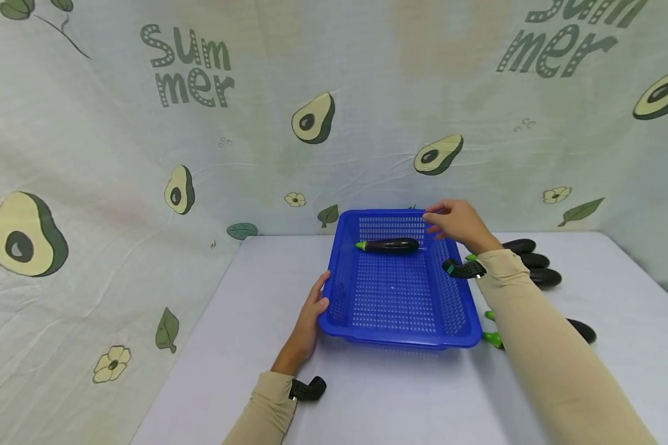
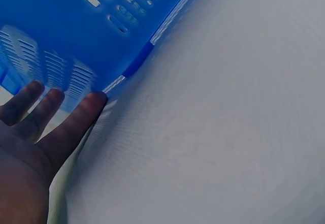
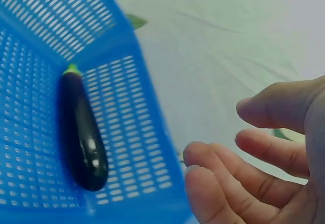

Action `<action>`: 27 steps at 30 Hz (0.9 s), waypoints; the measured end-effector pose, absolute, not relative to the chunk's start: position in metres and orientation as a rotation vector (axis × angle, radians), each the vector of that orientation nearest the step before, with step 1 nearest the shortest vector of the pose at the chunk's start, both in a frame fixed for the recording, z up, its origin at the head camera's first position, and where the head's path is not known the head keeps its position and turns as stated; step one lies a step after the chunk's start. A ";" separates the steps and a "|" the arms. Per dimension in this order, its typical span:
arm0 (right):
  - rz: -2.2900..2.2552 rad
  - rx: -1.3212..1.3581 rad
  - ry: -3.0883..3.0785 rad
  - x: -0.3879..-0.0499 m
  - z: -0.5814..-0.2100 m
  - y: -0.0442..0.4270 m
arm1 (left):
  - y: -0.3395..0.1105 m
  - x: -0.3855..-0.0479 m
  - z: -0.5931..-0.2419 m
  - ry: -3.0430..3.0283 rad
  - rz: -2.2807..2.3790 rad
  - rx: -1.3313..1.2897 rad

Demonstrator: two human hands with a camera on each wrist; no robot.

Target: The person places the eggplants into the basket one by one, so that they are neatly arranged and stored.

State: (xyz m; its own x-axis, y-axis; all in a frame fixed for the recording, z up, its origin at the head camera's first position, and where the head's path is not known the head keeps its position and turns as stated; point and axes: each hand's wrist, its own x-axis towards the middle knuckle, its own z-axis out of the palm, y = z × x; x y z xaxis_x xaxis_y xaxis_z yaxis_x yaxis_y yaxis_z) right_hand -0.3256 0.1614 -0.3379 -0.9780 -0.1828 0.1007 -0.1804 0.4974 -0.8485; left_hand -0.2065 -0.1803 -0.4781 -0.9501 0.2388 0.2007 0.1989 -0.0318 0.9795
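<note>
A blue perforated plastic basket (image 1: 392, 290) stands on the table with one dark eggplant (image 1: 392, 246) lying across its far end, its green stem to the left. My left hand (image 1: 307, 315) is at the basket's left side; in the left wrist view its straight fingers (image 2: 76, 122) touch the outer wall. Over the far right corner hovers my right hand (image 1: 458, 224), fingers loosely bent and nothing between them. The right wrist view shows that hand (image 3: 254, 173) beside the rim, apart from the eggplant (image 3: 84, 132) inside.
Right of the basket, several eggplants (image 1: 545, 277) lie in a group. Nearer, green stems (image 1: 493, 339) and a dark eggplant end (image 1: 583, 330) show on either side of my right sleeve. Behind the white table (image 1: 256, 309) hangs an avocado-print cloth (image 1: 367, 173).
</note>
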 end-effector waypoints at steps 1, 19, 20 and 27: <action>-1.555 -0.326 2.714 -0.321 -0.338 0.165 | -0.181 -0.206 -0.478 2.170 2.181 0.491; -1.627 -0.161 2.829 -0.256 -0.370 0.233 | -0.181 -0.205 -0.479 2.176 2.188 0.526; -1.629 -0.169 2.836 -0.253 -0.371 0.236 | -0.181 -0.205 -0.479 2.169 2.192 0.530; -1.576 -0.189 2.914 -0.234 -0.383 0.250 | -0.181 -0.205 -0.480 2.162 2.181 0.538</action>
